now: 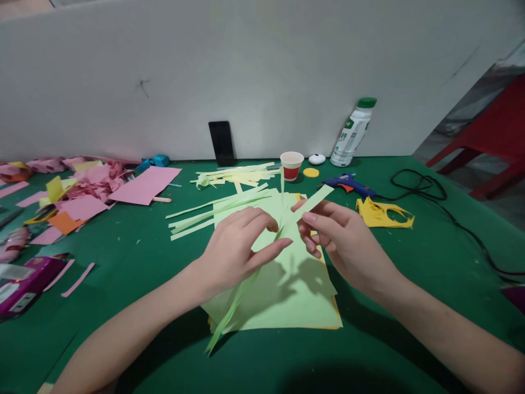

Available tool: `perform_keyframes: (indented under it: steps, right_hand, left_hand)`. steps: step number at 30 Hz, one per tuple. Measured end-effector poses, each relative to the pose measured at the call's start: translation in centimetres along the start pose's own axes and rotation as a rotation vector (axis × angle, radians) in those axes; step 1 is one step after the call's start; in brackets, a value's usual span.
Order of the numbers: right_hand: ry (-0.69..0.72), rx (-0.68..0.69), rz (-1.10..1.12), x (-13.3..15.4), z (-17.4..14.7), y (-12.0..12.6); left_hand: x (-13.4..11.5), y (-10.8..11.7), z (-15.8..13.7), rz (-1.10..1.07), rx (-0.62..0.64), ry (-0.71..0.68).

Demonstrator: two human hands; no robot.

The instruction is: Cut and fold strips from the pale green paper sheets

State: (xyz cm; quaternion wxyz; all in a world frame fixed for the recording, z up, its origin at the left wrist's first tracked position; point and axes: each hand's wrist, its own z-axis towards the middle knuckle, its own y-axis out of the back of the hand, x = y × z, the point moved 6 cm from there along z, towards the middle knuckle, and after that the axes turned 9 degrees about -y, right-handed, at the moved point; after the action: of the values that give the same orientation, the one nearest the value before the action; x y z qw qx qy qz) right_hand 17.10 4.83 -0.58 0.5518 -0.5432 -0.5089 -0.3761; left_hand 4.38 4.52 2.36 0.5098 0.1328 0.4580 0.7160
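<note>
A pale green paper strip (318, 201) is pinched between the thumb and fingers of my right hand (342, 232), over the upper right of a stack of light green paper sheets (283, 306). Above the left part of this stack is my left hand (235, 246), its thumb and index finger apart. A thin bundle of green strips (232, 314) slants down past my left hand toward the stack's front edge. Another narrow strip (282, 189), partly blurred, rises between my hands. Several cut green strips (192, 219) lie beyond my left hand, overlapping the stack's back left corner.
At the back stand a phone (222, 143), a paper cup (291, 168) and a leaning bottle (353, 134). A blue glue gun (348, 184) with its cord and yellow paper scrap (383, 213) lie right. Pink paper (145, 185) and a purple device (30, 282) occupy the left.
</note>
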Motion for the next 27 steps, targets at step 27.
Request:
perform_keyframes:
  steps: [27]
  right_hand:
    - [-0.165, -0.054, -0.07, -1.6, 2.4, 1.6]
  left_hand:
    - [1.0, -4.1, -1.3, -0.897, 0.127, 0.554]
